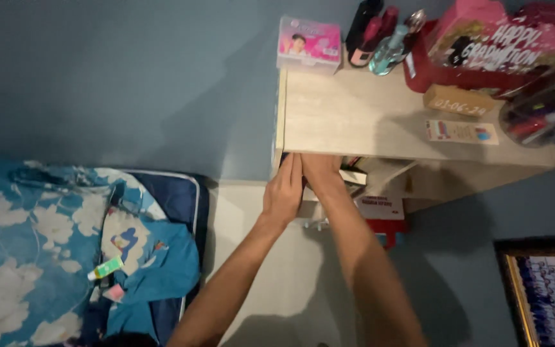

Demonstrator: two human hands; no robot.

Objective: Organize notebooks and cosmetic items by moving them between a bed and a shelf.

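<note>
Against the blue wall (130, 77), seen from above:

Bed (46, 257), lower left, with a blue cover patterned in white clouds; blue cloth bunched along its near edge. A small green and white tube (105, 268) lies on it.

Surface (367, 122), pale wood, upper right, bare in the middle. Along its back edge stand a pink box (308, 42), dark bottles (380, 32) and a red and pink gift box (496, 45). A small brown block (458, 101) and a flat printed card (462, 132) lie nearer the front. A clear container of pens (544, 106) sits at the right end.

Framed group photograph (547, 289), lower right corner, gold-edged, only partly in view.

Books (374, 193), stacked in the shelf space beneath the surface, with something red below them.

Left hand (284, 189), reaching under the front edge of the surface, fingers straight and together, laid flat against a dark item in the shelf space.

Right hand (321, 175), just beside the left and touching it, fingers hidden under the surface; cannot tell whether it grips anything.

Dark item (286, 159), at the left end of the shelf space, mostly hidden between the hands and the surface edge; its kind cannot be told.
</note>
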